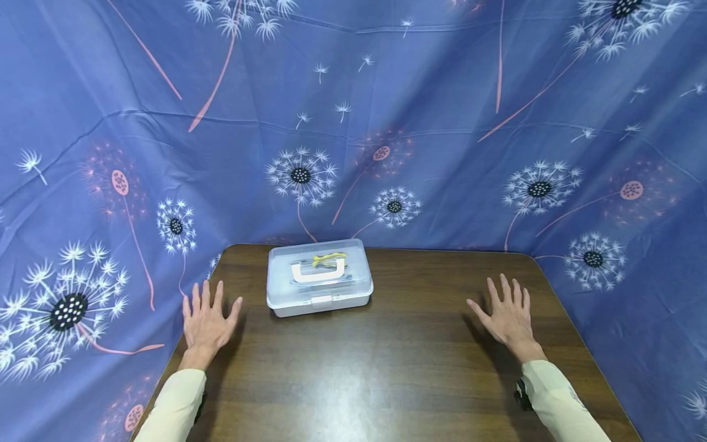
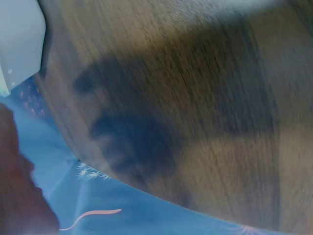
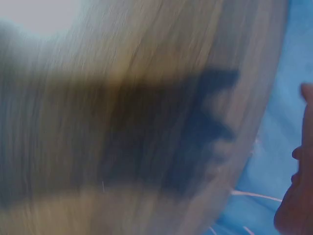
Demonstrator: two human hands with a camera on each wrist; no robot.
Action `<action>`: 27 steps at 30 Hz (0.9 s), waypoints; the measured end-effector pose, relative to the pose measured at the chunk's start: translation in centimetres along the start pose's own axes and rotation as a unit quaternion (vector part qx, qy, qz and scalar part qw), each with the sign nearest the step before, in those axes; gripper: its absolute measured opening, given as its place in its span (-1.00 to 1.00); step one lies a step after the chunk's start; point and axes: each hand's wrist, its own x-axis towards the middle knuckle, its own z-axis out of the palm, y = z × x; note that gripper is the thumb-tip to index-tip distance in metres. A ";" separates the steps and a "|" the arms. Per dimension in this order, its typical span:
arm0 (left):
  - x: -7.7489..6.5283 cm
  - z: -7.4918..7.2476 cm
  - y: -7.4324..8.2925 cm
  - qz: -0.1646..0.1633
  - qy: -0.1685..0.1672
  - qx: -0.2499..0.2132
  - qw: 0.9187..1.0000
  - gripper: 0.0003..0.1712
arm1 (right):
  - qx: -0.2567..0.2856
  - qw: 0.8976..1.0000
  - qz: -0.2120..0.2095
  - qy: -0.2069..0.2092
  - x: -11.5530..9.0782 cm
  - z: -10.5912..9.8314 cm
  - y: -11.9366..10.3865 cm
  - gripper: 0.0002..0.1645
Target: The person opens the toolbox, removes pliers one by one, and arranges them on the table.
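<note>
My left hand [image 1: 208,322] is held with its fingers spread above the left side of the table, holding nothing. My right hand [image 1: 509,317] hovers over the right side, fingers apart and nothing in its grasp. Between them, nearer the left hand, a translucent plastic storage box [image 1: 320,277] rests near the table's far edge. Its lid is down, with a white handle [image 1: 318,272] on top and a white latch [image 1: 322,302] in front. Something yellow [image 1: 329,258] shows through the lid. In the left wrist view, a corner of the box [image 2: 19,41] appears beyond the hand.
The brown wooden table [image 1: 353,362] has rounded far corners and casts back a bright glare. Blue cloth with dandelion prints [image 1: 442,92] hangs behind it and along both sides. Shadows of both hands fall on the tabletop.
</note>
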 end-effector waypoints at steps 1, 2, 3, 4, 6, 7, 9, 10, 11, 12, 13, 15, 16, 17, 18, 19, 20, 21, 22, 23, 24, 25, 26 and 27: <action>0.1 0.0 0.1 -0.006 0.016 -0.011 1.000 -0.17 | 0.019 1.000 0.004 0.002 0.1 0.1 -0.2 0.02; 0.3 -0.1 0.3 -0.015 0.032 -0.028 0.999 -0.21 | 0.043 0.999 0.011 0.003 0.2 0.3 -0.5 -0.01; 0.5 -0.1 0.6 -0.027 0.048 -0.046 0.997 -0.25 | 0.070 0.997 0.019 0.005 0.4 0.5 -0.8 -0.04; 0.7 -0.1 0.8 -0.040 0.063 -0.066 0.995 -0.28 | 0.100 0.995 0.031 0.006 0.5 0.6 -1.1 -0.08; 1.2 -0.1 1.4 -0.067 0.077 -0.106 0.989 -0.32 | 0.153 0.987 0.053 0.010 0.9 0.9 -1.7 -0.12; 1.4 -0.1 1.7 -0.081 0.076 -0.123 0.986 -0.32 | 0.174 0.983 0.065 0.013 1.1 1.0 -2.0 -0.14; 1.8 -0.1 2.4 -0.106 0.067 -0.154 0.980 -0.31 | 0.208 0.974 0.084 0.019 1.4 1.2 -2.6 -0.18; 2.0 0.0 2.7 -0.115 0.060 -0.170 0.977 -0.30 | 0.224 0.970 0.093 0.020 1.5 1.2 -2.9 -0.19; 2.1 0.0 3.0 -0.124 0.049 -0.185 0.974 -0.29 | 0.241 0.965 0.102 0.021 1.6 1.3 -3.2 -0.21; 2.2 0.1 3.3 -0.131 0.042 -0.198 0.971 -0.28 | 0.256 0.960 0.110 0.022 1.7 1.4 -3.5 -0.22; 2.4 0.2 3.6 -0.137 0.037 -0.211 0.967 -0.27 | 0.272 0.955 0.118 0.022 1.8 1.5 -3.8 -0.23; 2.6 0.5 4.2 -0.147 0.025 -0.238 0.960 -0.25 | 0.297 0.945 0.132 0.015 2.0 1.5 -4.4 -0.22; 2.7 0.6 4.5 -0.151 0.022 -0.249 0.956 -0.24 | 0.308 0.941 0.137 0.013 2.2 1.6 -4.6 -0.22; 2.8 0.8 4.8 -0.154 0.020 -0.260 0.953 -0.24 | 0.316 0.938 0.142 0.011 2.3 1.7 -4.9 -0.23; 2.9 1.0 5.0 -0.157 0.020 -0.269 0.950 -0.24 | 0.324 0.935 0.146 0.009 2.4 1.8 -5.2 -0.23; 3.0 1.1 5.3 -0.161 0.019 -0.280 0.946 -0.24 | 0.332 0.931 0.149 0.009 2.6 1.9 -5.4 -0.24; 3.1 1.3 5.6 -0.164 0.019 -0.290 0.943 -0.24 | 0.335 0.930 0.153 0.009 2.7 2.0 -5.7 -0.25; 3.2 1.4 5.8 -0.166 0.018 -0.298 0.940 -0.25 | 0.343 0.926 0.156 0.011 2.8 2.1 -5.9 -0.26; 3.3 1.5 6.0 -0.168 0.015 -0.307 0.936 -0.25 | 0.348 0.924 0.160 0.012 2.9 2.2 -6.1 -0.27; 3.4 1.6 6.3 -0.171 0.013 -0.315 0.933 -0.25 | 0.353 0.922 0.162 0.011 3.0 2.3 -6.3 -0.28; 3.5 1.7 6.5 -0.173 0.008 -0.322 0.931 -0.24 | 0.361 0.918 0.166 0.012 3.1 2.4 -6.5 -0.28; 3.6 1.8 6.7 -0.176 0.003 -0.329 0.928 -0.23 | 0.368 0.914 0.169 0.012 3.2 2.5 -6.7 -0.28; 3.6 1.8 6.9 -0.179 -0.004 -0.337 0.924 -0.22 | 0.372 0.912 0.174 0.010 3.3 2.6 -6.9 -0.28; 3.7 1.9 7.2 -0.182 -0.012 -0.344 0.921 -0.20 | 0.380 0.908 0.176 0.009 3.4 2.7 -7.1 -0.27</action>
